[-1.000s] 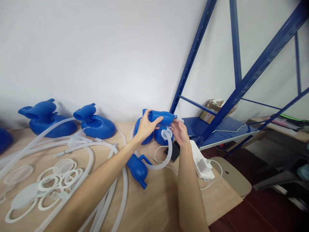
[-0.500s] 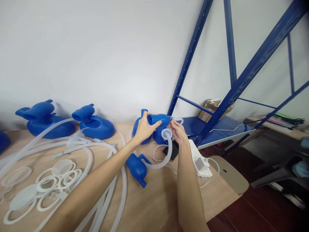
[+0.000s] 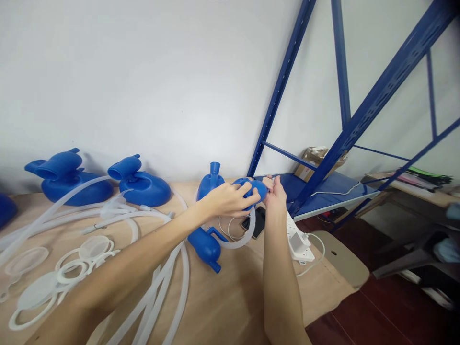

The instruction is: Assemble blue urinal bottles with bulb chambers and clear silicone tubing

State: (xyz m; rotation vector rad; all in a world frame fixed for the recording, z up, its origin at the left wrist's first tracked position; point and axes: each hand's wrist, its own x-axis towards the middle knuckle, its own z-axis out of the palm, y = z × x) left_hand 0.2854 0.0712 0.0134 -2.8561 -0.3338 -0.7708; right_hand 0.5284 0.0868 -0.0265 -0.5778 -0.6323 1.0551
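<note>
My left hand (image 3: 235,199) lies over a blue plastic urinal funnel (image 3: 258,189), its fingers curled around the near side. At the funnel's right end is my right hand (image 3: 275,191), palm partly turned up and fingers bent against the end; the exact contact is hidden. A translucent hose (image 3: 248,235) loops down below the funnel. Left of my hands stands a blue bottle (image 3: 208,184) with an upright neck. A second blue funnel (image 3: 205,247) with a handle and ribbed spout lies on the table (image 3: 230,297) in front.
Two blue urinal bottles (image 3: 147,189) stand along the wall on the left. Translucent tubes (image 3: 185,282) and white rings with lids (image 3: 41,290) cover the left side. A phone (image 3: 257,225), a power strip (image 3: 296,239) and blue shelving (image 3: 319,194) are at right.
My left hand has moved right and over the top of the funnel. The funnel has turned, so its open mouth no longer faces me. My right hand has shifted slightly right.
</note>
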